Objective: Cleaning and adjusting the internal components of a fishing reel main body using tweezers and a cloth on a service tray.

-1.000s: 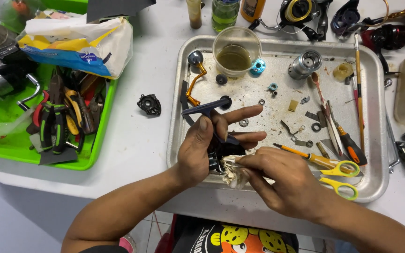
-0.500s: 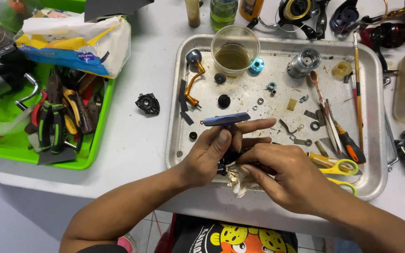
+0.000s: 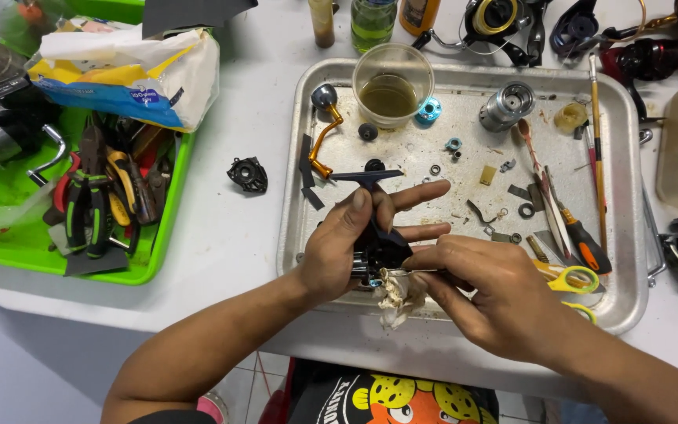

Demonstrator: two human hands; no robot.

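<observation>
Left hand (image 3: 347,247) grips the dark reel body (image 3: 378,250) over the metal tray (image 3: 292,196); right hand (image 3: 488,294), pinching a soiled rag (image 3: 395,294), should wipe gently, keeping the part steady.

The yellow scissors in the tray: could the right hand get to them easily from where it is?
Probably yes. The yellow scissors lie just beside the right hand with nothing between, but that hand is pinching a rag against the dark reel part, so it would have to let go first.

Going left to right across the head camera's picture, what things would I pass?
Green tray of pliers → small black cap → left hand holding a dark reel part → right hand → yellow scissors.
</observation>
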